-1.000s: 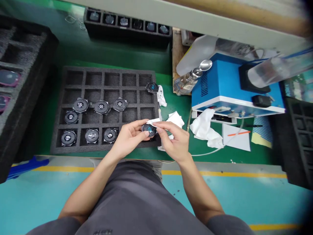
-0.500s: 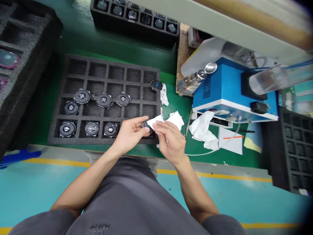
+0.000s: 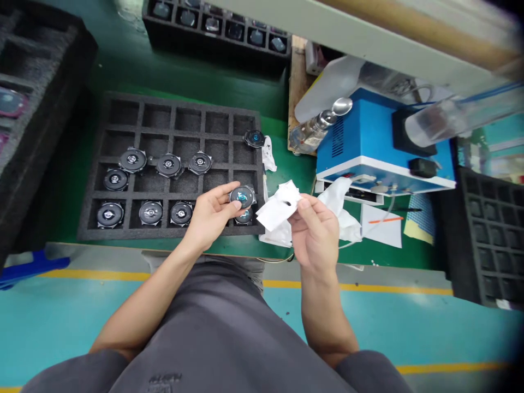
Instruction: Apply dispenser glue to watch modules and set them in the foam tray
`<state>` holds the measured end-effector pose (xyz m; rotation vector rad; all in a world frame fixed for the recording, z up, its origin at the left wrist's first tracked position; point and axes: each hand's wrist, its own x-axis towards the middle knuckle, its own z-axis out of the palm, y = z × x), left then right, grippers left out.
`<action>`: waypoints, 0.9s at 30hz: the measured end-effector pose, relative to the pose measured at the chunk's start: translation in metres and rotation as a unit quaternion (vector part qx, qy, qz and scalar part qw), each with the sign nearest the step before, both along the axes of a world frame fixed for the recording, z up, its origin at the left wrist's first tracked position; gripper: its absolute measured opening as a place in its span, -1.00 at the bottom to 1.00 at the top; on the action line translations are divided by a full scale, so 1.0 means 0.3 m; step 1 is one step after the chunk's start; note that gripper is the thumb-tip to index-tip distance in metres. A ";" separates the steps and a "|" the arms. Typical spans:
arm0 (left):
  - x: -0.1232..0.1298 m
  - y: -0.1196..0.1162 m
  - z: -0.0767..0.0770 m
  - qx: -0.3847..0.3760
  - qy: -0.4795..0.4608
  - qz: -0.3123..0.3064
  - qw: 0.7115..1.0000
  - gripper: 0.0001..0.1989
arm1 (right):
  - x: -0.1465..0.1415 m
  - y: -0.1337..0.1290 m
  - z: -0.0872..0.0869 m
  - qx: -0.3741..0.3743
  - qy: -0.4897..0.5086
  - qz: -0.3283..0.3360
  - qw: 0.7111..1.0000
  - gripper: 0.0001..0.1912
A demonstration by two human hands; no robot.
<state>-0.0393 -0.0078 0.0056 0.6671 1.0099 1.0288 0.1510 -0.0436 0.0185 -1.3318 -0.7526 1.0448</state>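
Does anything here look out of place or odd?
Three round black watch bodies straddle dividers of the dark grey foam tray instead of sitting in compartments; another, with a lit face, overlaps its right rim. The white cloth in the right hand shows a dark spot, perhaps a hole or stain.

My left hand (image 3: 213, 214) grips a round watch case (image 3: 242, 197) between thumb and fingers, its lit face upward, above the near right corner of the foam tray (image 3: 155, 188). My right hand (image 3: 317, 232) pinches a white wipe (image 3: 279, 207) bearing a dark spot, to the right of the case and apart from it. Seven round watch cases lie face down at the tray's left and middle. One lit watch (image 3: 254, 138) sits at the tray's right edge. A blue machine (image 3: 380, 136) stands to the right, behind an orange stick (image 3: 385, 220) on white paper (image 3: 382, 232).
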 end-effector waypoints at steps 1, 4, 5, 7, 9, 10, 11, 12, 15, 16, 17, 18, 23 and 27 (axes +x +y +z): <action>-0.002 0.001 0.000 0.006 0.003 -0.005 1.000 -0.41 | 0.007 0.008 -0.001 -0.006 0.024 0.001 1.000 -0.74; -0.008 0.005 -0.001 0.021 0.019 -0.019 0.999 -0.41 | 0.020 0.022 -0.011 -0.007 0.062 0.006 0.998 -0.74; -0.009 0.006 0.000 0.024 0.023 -0.022 0.999 -0.41 | 0.023 0.024 -0.015 -0.006 0.068 0.010 0.998 -0.75; -0.010 0.005 0.001 0.025 0.028 -0.025 0.999 -0.41 | 0.028 0.025 -0.024 -0.005 0.079 0.020 0.997 -0.76; -0.009 0.002 0.003 0.027 0.037 -0.026 0.999 -0.39 | 0.033 0.025 -0.035 -0.007 0.094 0.023 0.995 -0.77; -0.008 -0.001 0.004 0.030 0.048 -0.027 0.998 -0.37 | 0.036 0.026 -0.041 -0.010 0.106 0.021 0.994 -0.78; -0.007 -0.004 0.004 0.034 0.061 -0.030 0.997 -0.35 | 0.039 0.028 -0.047 -0.014 0.123 0.016 0.992 -0.78; -0.004 -0.006 0.004 0.040 0.078 -0.033 0.996 -0.32 | 0.041 0.030 -0.054 -0.019 0.146 0.007 0.989 -0.79; 0.008 0.008 0.006 0.083 0.171 -0.048 0.981 -0.32 | 0.046 0.040 -0.076 -0.042 0.227 -0.020 0.973 -0.78; 0.013 0.023 0.009 0.110 0.223 -0.056 0.967 -0.35 | 0.047 0.043 -0.082 -0.050 0.248 -0.024 0.967 -0.76; 0.017 0.042 0.014 0.142 0.286 -0.064 0.946 -0.38 | 0.048 0.047 -0.087 -0.056 0.261 -0.025 0.963 -0.75; 0.021 0.066 0.022 0.176 0.356 -0.072 0.915 -0.41 | 0.049 0.050 -0.091 -0.060 0.268 -0.022 0.961 -0.73; 0.024 0.199 0.088 0.308 0.619 -0.116 0.713 -0.50 | 0.052 0.057 -0.089 -0.056 0.277 0.026 0.959 -0.75; 0.019 0.253 0.129 0.333 0.697 -0.144 0.618 -0.56 | 0.055 0.059 -0.070 -0.054 0.294 0.032 0.954 -0.74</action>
